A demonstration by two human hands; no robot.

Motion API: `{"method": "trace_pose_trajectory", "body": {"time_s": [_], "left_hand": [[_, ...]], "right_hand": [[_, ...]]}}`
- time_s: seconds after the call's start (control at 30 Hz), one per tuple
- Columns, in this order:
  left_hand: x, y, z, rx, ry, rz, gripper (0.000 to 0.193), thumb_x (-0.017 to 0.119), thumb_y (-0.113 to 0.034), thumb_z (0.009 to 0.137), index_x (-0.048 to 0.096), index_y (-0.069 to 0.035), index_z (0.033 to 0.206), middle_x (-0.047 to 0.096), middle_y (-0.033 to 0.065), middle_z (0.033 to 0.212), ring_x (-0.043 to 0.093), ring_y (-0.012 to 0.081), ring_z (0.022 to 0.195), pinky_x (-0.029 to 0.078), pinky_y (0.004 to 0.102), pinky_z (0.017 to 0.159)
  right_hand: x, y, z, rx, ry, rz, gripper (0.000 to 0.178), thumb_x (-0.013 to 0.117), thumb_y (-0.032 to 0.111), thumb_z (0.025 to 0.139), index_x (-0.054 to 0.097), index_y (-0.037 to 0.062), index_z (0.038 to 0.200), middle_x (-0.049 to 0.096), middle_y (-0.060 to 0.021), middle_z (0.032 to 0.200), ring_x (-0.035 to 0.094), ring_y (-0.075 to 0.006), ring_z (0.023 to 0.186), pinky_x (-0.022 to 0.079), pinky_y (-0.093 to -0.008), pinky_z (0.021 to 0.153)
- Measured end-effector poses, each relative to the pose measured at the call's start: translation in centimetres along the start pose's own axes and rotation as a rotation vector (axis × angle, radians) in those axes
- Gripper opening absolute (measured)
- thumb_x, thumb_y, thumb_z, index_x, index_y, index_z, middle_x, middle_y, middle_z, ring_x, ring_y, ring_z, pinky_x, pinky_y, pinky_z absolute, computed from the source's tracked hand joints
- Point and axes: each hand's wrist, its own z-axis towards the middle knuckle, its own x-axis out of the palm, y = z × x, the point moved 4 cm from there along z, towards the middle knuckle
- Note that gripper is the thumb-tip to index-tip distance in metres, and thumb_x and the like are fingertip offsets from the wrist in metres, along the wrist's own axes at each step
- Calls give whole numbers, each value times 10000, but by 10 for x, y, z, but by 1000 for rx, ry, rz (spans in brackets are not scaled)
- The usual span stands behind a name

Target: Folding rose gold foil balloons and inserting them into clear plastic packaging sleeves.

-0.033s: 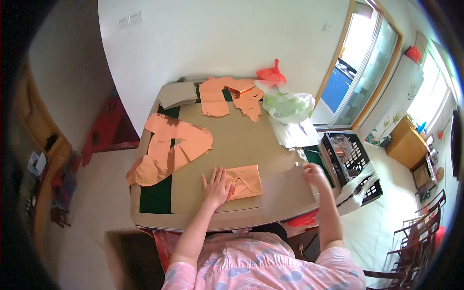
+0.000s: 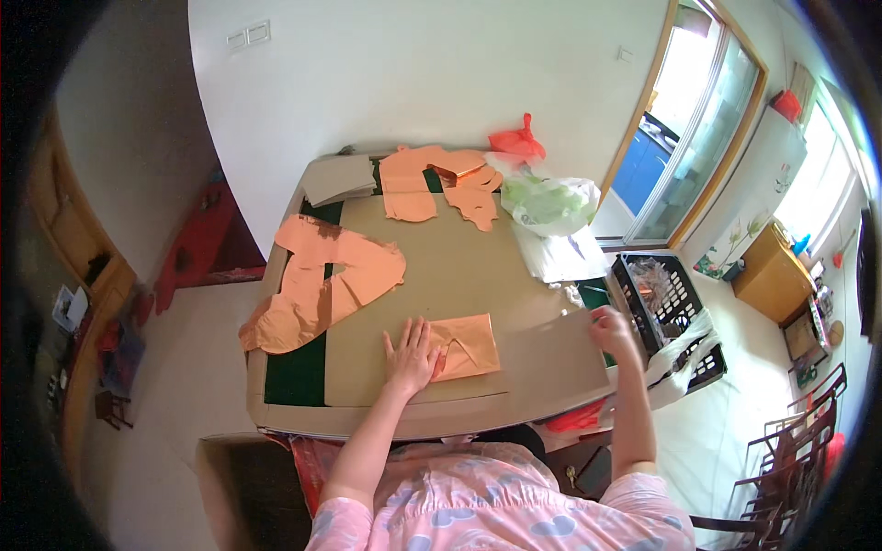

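Note:
My left hand (image 2: 412, 356) lies flat with its fingers spread on a folded orange foil-like sheet (image 2: 470, 347) near the table's front edge. Close to the right, a plain grey-brown cardboard sheet (image 2: 556, 363) rests on the table. My right hand (image 2: 616, 332) is closed at the far right corner of this cardboard; its fingertips are partly hidden. A large orange cut-out piece (image 2: 317, 275) with a hole in it spreads over the table's left side. Further orange cut-outs (image 2: 409, 188) lie at the back.
A stack of grey card (image 2: 340, 181) sits at the back left. White-green plastic bags (image 2: 551, 207), white sheets (image 2: 565, 255) and a red bag (image 2: 519, 140) are at the back right. Black crates (image 2: 675, 294) stand beside the table's right edge. An open carton (image 2: 225, 491) is on the floor.
My right hand and the cardboard sheet have shifted a little to the right. My left hand has stayed on the folded orange sheet.

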Motion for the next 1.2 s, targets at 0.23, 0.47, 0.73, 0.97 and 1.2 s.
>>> {"method": "trace_pose_trajectory", "body": {"time_s": [0.23,0.47,0.73,0.97,1.2], "left_hand": [[-6,-2,-5,24,-35,33,622,389,-425,974,275,-82,1480,255,64,1554,189,238,1449,121,644,1118],[-4,-10,-4,39,19,49,637,402,-443,965,281,-84,1477,271,60,1548,203,227,1445,128,659,1107],[0,-2,-4,25,-38,-76,590,452,-379,962,320,-82,1454,311,89,1523,251,254,1424,160,660,1096],[-5,17,-12,-2,-63,-51,526,466,-289,954,375,-44,1412,339,127,1494,260,278,1415,176,626,1111],[-13,5,-24,-14,-61,-4,502,527,-239,920,425,-46,1372,372,112,1472,287,271,1400,191,593,1122]], "right_hand": [[4,71,19,-476,-559,204,161,577,39,902,519,53,1052,529,11,653,479,-58,604,373,-227,515],[158,14,67,-289,-258,83,212,567,52,865,552,52,1077,575,-88,677,562,-174,596,458,-321,552],[179,94,-28,-668,-184,-374,431,642,140,840,529,54,1248,490,-179,1298,458,-329,1222,370,-473,1024],[209,90,-38,-593,137,-578,563,528,373,940,412,64,1395,380,-172,1459,310,-323,1385,212,-572,1117],[206,86,-30,-587,117,-547,560,513,376,944,413,60,1396,389,-177,1455,317,-323,1383,210,-582,1108]]}}
